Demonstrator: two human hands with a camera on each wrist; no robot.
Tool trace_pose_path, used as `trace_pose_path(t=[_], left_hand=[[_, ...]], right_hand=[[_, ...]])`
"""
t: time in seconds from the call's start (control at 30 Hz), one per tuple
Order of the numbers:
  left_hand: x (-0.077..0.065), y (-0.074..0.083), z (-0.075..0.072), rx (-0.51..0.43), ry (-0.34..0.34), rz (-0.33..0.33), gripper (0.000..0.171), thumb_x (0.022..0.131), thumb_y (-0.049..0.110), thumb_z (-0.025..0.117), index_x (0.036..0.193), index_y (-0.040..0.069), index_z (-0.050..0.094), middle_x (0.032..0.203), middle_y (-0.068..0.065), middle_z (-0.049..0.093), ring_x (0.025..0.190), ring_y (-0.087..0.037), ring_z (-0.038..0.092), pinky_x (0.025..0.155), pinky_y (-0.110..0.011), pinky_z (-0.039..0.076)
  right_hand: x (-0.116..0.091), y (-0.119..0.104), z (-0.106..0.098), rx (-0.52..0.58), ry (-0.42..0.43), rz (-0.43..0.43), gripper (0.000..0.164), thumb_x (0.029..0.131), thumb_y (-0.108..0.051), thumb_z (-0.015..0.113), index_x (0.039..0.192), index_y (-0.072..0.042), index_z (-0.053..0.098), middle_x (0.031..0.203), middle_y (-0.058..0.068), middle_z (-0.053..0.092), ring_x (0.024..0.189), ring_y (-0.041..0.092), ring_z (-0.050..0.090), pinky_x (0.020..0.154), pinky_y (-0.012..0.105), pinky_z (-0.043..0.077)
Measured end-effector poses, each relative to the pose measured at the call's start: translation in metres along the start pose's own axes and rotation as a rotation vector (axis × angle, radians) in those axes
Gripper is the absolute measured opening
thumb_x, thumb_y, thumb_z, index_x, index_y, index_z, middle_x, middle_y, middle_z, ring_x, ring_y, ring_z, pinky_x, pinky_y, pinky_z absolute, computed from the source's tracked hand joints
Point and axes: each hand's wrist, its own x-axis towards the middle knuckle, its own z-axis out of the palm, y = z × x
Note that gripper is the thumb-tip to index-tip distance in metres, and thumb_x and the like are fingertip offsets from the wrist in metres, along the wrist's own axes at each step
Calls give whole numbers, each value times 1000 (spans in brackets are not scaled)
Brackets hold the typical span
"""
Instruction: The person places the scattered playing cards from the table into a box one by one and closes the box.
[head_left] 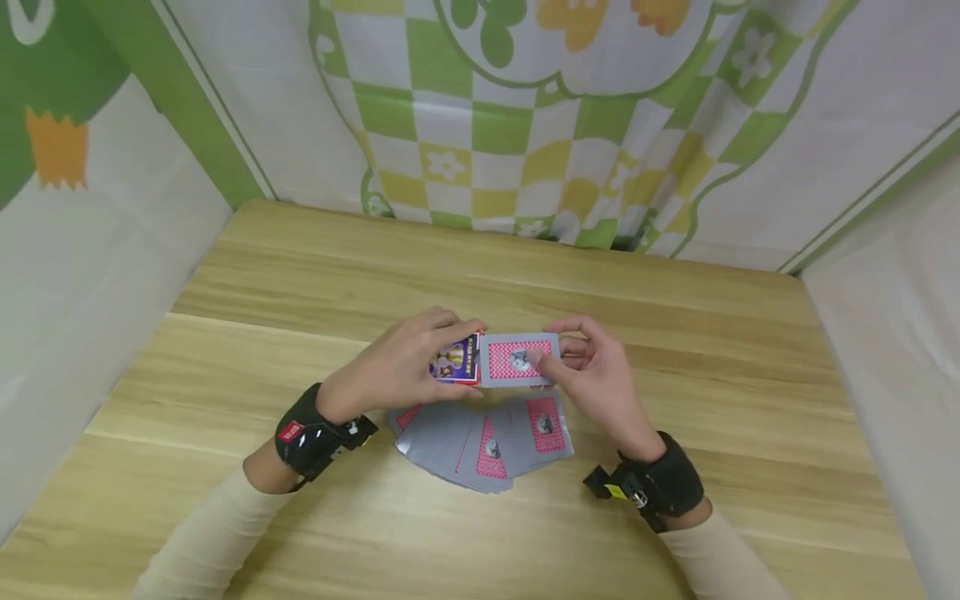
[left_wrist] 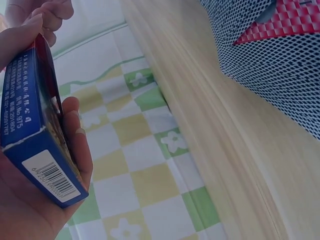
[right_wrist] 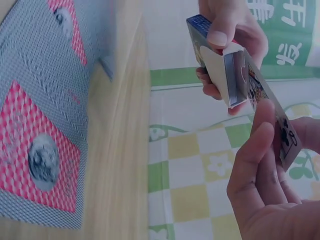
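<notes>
My left hand (head_left: 393,362) grips a blue and red playing-card box (head_left: 455,363) between thumb and fingers, above the table. In the left wrist view, a barcode marks the end of the card box (left_wrist: 47,175). Its open end, in the right wrist view, shows card edges inside. My right hand (head_left: 603,387) pinches a playing card (head_left: 517,360) with a red patterned back, thumb on top. This card (right_wrist: 290,142) lies with one end at the box's mouth; how far in it reaches, I cannot tell. Fanned playing cards (head_left: 442,437) lie back up below both hands.
The wooden table (head_left: 675,517) carries the fanned cards near its middle. A green and yellow checked curtain (head_left: 525,158) hangs along the far edge. White panels stand on both sides, the left wall (head_left: 135,233) close to the table's edge.
</notes>
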Motion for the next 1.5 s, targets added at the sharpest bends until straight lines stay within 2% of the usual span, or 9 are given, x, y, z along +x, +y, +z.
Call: trace_pose_path(t=[0.2, 0.3, 0.47, 0.77, 0.97, 1.1, 1.2, 1.37, 1.5], left_hand=[[5, -1, 0, -37, -9, 9, 75, 83, 50, 87, 146, 19, 61, 122, -8, 68, 94, -15, 59, 72, -26, 52], [9, -1, -2, -53, -3, 28, 72, 84, 48, 87, 145, 19, 61, 119, -8, 68, 92, -14, 59, 71, -26, 51], [14, 1, -7, -51, 8, 40, 71, 83, 45, 89, 143, 18, 62, 119, -8, 68, 93, -14, 59, 72, -26, 52], [19, 3, -10, 31, 39, 78, 77, 83, 48, 88, 146, 14, 61, 120, -9, 68, 95, -16, 59, 73, -27, 51], [14, 2, -8, 58, 58, 85, 78, 82, 49, 89, 147, 15, 60, 119, -9, 68, 94, -16, 59, 74, -27, 52], [7, 2, -3, 84, 42, 92, 80, 81, 49, 90, 147, 14, 61, 123, -9, 69, 103, -18, 63, 81, -32, 55], [4, 3, 3, 85, 36, 103, 81, 80, 50, 90, 146, 13, 62, 126, -9, 70, 110, -20, 65, 87, -36, 57], [1, 9, 14, 63, 40, 123, 77, 81, 51, 89, 143, 16, 62, 121, -4, 69, 102, -15, 63, 84, -32, 56], [-4, 13, 21, 80, 43, 145, 76, 83, 53, 87, 143, 14, 62, 118, -3, 69, 99, -13, 62, 82, -30, 56]], right_hand=[[2, 1, -5, 42, -14, 35, 40, 94, -3, 71, 131, 1, 59, 100, 19, 79, 76, 15, 79, 73, 42, 65], [4, 1, -7, 37, -4, 24, 39, 94, -3, 72, 131, 1, 59, 98, 14, 80, 76, 16, 79, 73, 42, 65], [8, -3, -9, 11, 20, 8, 39, 93, -4, 73, 129, 3, 60, 97, 17, 79, 78, 21, 80, 71, 34, 64], [11, -8, -5, 13, 74, -28, 37, 94, -4, 75, 125, 6, 57, 102, 28, 76, 77, 11, 78, 70, 29, 63], [4, -3, 13, -15, 116, -65, 36, 92, -6, 78, 120, 3, 58, 96, 27, 76, 69, 9, 74, 62, 27, 60], [-2, 3, 26, -44, 71, -120, 33, 95, -6, 76, 124, 3, 64, 92, 23, 76, 63, 11, 68, 55, 25, 55], [-5, 6, 29, -35, -27, -112, 35, 99, -4, 69, 134, -1, 67, 97, 21, 75, 65, 15, 67, 58, 28, 57], [-8, 11, 32, 64, -137, -20, 43, 99, -2, 65, 141, -11, 66, 106, 18, 72, 76, 17, 71, 72, 40, 63], [-9, 18, 35, 73, -125, 42, 38, 95, -7, 75, 133, -10, 68, 104, 16, 71, 76, 16, 72, 70, 33, 61]])
